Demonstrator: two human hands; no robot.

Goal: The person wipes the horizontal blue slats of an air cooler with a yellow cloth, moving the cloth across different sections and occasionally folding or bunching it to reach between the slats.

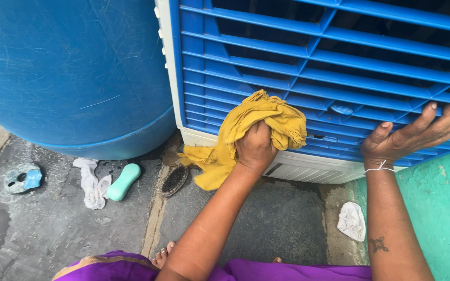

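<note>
A big blue plastic drum (pixel 71 73) fills the 10 o'clock area, standing on a wet grey stone floor (pixel 266 218). Toward 8 o'clock a mint-green oblong bar (pixel 123 181) lies touching a crumpled white rag (pixel 92 183); a round grey-and-blue piece (pixel 23 177) sits at 9 o'clock. An oval scrub brush (pixel 174 180) lies near centre. A second white rag (pixel 352 220) rests at 4 o'clock beside a green wall (pixel 444 208)

Soft, crumpled mustard cloth (pixel 259 130), matt and creased, bunched against the cooler grille (pixel 339 57) of smooth, slightly glossy blue plastic. Far left, the blue drum (pixel 69 73) shows scuffed, scratched plastic. Near, the floor (pixel 266 218) looks like rough, damp grey stone.
</note>
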